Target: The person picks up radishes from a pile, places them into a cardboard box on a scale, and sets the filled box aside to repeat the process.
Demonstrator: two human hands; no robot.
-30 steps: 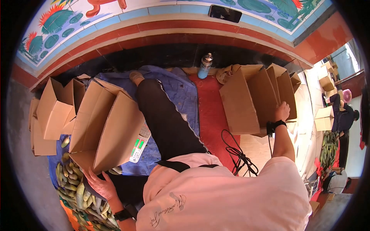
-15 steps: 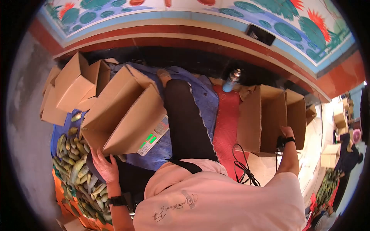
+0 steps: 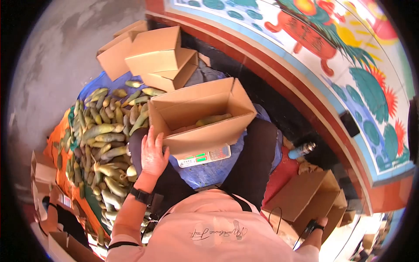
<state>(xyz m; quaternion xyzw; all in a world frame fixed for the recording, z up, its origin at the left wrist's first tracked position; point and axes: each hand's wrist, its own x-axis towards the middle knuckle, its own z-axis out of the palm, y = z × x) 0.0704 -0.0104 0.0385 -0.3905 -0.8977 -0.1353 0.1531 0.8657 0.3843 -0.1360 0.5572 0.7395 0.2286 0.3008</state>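
I see the left hand point(image 3: 152, 153) lying flat with fingers spread wide and holding nothing. Its fingertips touch the near left corner of the open cardboard box point(image 3: 209, 135). This box stands on a scale point(image 3: 204, 156) in the middle, and a few cucumbers point(image 3: 212, 118) lie inside it. Just left of the hand is a big cucumber pile point(image 3: 94, 135). The right hand point(image 3: 322, 222) is well to the right, at the edge of another brown box point(image 3: 301, 194); I cannot tell if it grips. Empty boxes point(image 3: 152, 52) are stacked at the far side.
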